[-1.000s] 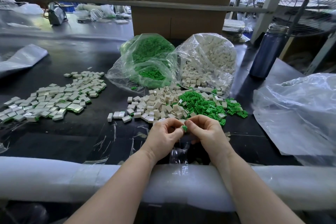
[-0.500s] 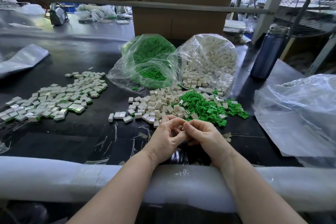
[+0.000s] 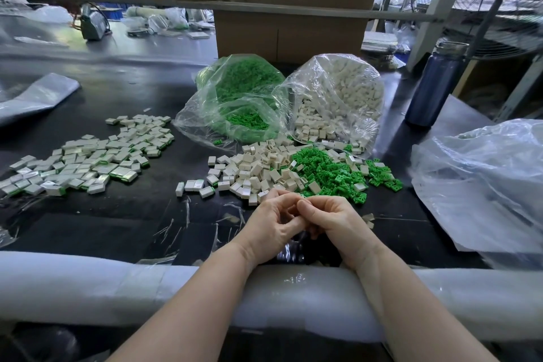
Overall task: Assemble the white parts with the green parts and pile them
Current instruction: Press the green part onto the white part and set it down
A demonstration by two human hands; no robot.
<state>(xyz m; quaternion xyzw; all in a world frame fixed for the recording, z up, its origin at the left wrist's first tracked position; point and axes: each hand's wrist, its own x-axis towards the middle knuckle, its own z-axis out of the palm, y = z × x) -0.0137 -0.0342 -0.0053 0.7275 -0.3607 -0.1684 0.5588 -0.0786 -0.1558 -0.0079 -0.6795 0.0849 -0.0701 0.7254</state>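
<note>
My left hand and my right hand meet at the fingertips just above the black table, close to its front edge. Their curled fingers pinch a small part between them, and the fingers hide it. Right behind my hands lie a heap of loose white parts and a heap of loose green parts. A wide pile of assembled white-and-green pieces spreads out at the left. Behind the heaps, an open clear bag of green parts leans beside a clear bag of white parts.
A blue bottle stands at the back right. A large crumpled plastic bag covers the right side. White foam padding runs along the table's front edge. A cardboard box stands behind the bags. A few pieces lie left of the white heap.
A green part showed between my fingertips a second ago; my fingers have since closed together over it and hide it. My hands have stayed in about the same place.
</note>
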